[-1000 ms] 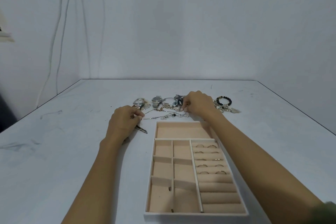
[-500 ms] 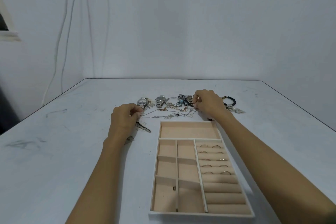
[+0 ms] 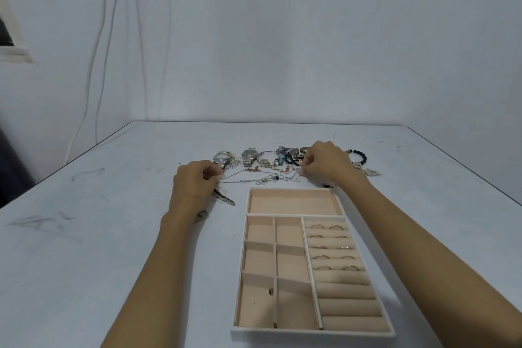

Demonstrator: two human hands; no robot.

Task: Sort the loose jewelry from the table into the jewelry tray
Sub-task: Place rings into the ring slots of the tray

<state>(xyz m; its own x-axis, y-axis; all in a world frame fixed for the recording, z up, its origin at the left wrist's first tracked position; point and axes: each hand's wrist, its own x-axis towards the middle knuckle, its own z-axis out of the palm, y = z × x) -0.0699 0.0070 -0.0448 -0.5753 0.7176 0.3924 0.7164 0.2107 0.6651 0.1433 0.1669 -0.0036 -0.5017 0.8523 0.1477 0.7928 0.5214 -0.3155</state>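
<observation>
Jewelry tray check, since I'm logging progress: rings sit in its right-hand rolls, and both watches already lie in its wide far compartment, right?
Not quite. The head view shows the wide far compartment empty; both watches lie on the table beyond the jewelry tray. Rings do sit in its right-hand rolls.

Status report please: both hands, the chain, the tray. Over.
Left hand pinches silver chain at one end. Right hand seemingly pinches the other. Chain beyond jewelry tray, tangled in loose jewelry.

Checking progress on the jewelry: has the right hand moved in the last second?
Yes. The right hand slid rightward, away from the grey-dial watch toward the black bead bracelet.
</observation>
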